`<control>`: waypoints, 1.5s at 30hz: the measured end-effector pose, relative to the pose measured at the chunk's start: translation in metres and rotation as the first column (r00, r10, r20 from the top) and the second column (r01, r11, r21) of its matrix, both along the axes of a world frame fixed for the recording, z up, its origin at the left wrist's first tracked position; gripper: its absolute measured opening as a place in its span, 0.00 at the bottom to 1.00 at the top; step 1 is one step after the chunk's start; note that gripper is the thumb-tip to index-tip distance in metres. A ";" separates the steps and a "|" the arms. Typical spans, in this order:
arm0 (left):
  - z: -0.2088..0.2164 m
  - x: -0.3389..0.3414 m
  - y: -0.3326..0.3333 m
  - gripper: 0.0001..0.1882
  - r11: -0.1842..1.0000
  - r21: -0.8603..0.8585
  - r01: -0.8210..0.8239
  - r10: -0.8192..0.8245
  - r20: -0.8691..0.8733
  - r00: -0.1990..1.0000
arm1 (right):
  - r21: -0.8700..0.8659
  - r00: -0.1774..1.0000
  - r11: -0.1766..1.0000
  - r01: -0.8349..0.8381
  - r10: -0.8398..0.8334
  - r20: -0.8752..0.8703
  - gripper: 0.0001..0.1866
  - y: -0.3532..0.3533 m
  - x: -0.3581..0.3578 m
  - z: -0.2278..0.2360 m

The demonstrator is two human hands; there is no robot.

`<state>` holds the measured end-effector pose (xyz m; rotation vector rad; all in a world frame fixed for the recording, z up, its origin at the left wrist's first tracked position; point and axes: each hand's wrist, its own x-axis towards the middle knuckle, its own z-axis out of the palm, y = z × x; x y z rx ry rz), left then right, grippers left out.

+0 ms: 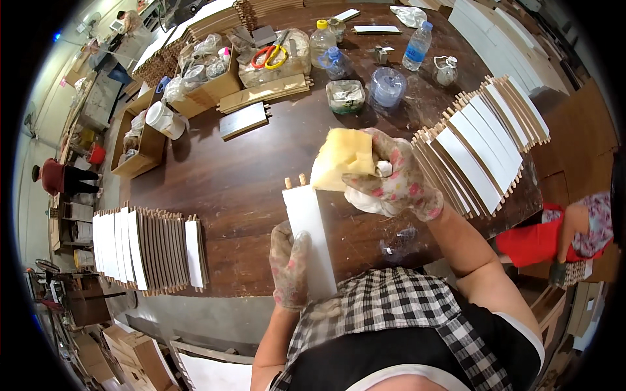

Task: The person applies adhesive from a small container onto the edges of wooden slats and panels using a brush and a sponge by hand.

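Note:
My left hand (291, 266), in a floral work glove, grips a white board (309, 231) by its long sides, thumb on its face. Two wooden dowels stick out of the board's far end, and its near end reaches my checked apron. In my right hand (398, 173), gloved alike, is a thick yellow sponge (342, 158), held just beyond the board's far right corner; whether it touches the board I cannot tell. Something small and white (383, 169) shows between the fingers, and a white cloth (370, 203) bunches under that hand.
Doweled white boards stand in a row at left (140, 251) and in a fanned stack at right (479, 146). Toward the back are a cardboard box (207, 91), scissors (268, 57), a water bottle (417, 47) and a plastic tub (345, 98). Another person (561, 231) works at right.

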<state>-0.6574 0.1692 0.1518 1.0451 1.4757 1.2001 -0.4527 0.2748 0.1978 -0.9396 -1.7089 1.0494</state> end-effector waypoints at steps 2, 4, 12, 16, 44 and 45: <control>0.000 0.000 0.001 0.14 1.000 -0.001 0.006 -0.006 0.007 1.000 | 0.006 0.999 1.000 0.012 -0.011 -0.041 0.20 0.002 0.003 -0.003; -0.002 -0.002 0.002 0.14 1.000 -0.002 0.003 -0.003 0.013 1.000 | 0.038 0.997 0.999 0.036 -0.034 -0.069 0.21 0.005 0.005 -0.007; -0.013 -0.003 -0.001 0.26 0.968 -0.142 0.206 -0.111 0.495 0.862 | -0.268 0.803 0.946 0.181 -0.300 -0.515 0.29 0.007 0.008 -0.023; -0.030 0.004 0.003 0.27 0.973 -0.114 0.200 -0.123 0.477 0.870 | -0.083 0.484 0.992 -0.098 -0.025 -0.875 0.32 -0.006 -0.023 -0.046; -0.022 -0.013 0.013 0.30 0.881 -0.241 0.407 -0.057 0.800 0.598 | 0.284 0.971 0.956 -0.072 0.002 0.238 0.23 -0.006 -0.005 0.032; -0.021 -0.013 0.013 0.30 0.881 -0.243 0.406 -0.055 0.800 0.598 | 0.310 0.957 0.946 -0.091 -0.004 0.290 0.23 -0.006 -0.007 0.033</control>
